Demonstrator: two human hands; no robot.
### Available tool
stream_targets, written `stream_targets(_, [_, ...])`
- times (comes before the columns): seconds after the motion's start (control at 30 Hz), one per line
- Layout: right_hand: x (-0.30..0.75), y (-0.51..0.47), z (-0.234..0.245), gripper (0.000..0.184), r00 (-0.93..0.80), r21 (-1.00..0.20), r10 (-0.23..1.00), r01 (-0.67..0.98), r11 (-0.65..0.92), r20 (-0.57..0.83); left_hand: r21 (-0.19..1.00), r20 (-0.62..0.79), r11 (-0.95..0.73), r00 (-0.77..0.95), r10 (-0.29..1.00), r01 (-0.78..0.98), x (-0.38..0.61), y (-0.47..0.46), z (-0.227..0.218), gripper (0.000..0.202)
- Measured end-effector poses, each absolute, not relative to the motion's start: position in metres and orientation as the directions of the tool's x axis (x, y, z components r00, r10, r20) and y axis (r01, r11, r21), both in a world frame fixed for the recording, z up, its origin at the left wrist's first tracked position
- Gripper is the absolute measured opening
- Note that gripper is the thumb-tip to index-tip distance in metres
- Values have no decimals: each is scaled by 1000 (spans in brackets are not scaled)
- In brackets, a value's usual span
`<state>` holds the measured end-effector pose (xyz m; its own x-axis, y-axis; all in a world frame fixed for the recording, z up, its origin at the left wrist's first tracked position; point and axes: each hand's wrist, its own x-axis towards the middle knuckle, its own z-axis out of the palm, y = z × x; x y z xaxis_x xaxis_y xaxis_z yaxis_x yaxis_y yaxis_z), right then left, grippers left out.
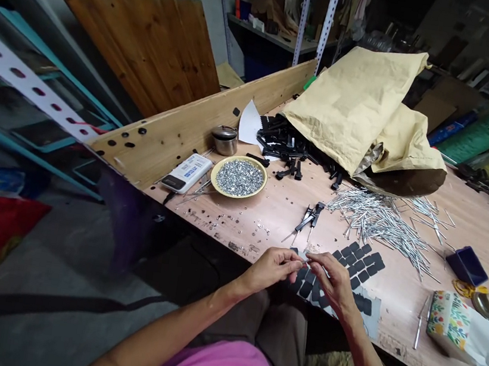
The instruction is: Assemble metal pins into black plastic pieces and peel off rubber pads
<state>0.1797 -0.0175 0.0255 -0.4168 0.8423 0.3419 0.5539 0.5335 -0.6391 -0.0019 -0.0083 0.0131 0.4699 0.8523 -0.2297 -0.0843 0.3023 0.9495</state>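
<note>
My left hand (274, 268) and my right hand (331, 278) meet at the table's front edge, fingertips pinched close together. Something small and thin seems to sit between them, but the fingers hide most of it. Beneath and beside them lie black rounded pads (358, 263) in rows and a grey sheet (369, 324). Just beyond the hands rest a few black plastic parts (311, 216) with thin metal rods attached. A loose pile of metal rods (372, 221) spreads to the right. Farther left stands a yellow bowl (262, 186) full of small metal nuts.
A white box-shaped device (188, 172) and a metal tin (225, 139) stand near the wooden side board (159, 148). Black parts (284, 140) are heaped under a large paper sack (354, 101). On the right are a dark blue container (468, 265) and a flowered box (449, 321).
</note>
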Motion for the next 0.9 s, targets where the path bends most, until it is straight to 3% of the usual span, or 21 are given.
stream_targets(0.23, [185,-29,37,26,-464,-554,834,626,548,301,997,-77,60,443,893,53,1,-17,18,21])
stream_targets(0.37, [189,-33,39,33,-509,-427,819,700,573,264,987,36,-97,422,906,125,4,-24,18,15])
stream_targets(0.5, [193,-37,36,40,-509,-332,821,751,570,257,987,51,-113,443,895,115,6,-26,20,15])
stream_targets(0.7, [197,-40,38,28,-342,-633,886,620,464,314,992,18,-71,446,895,103,7,-22,22,21])
stream_targets(0.9, [197,-37,38,25,-278,-715,911,565,411,305,945,196,-289,437,878,156,11,-26,15,23])
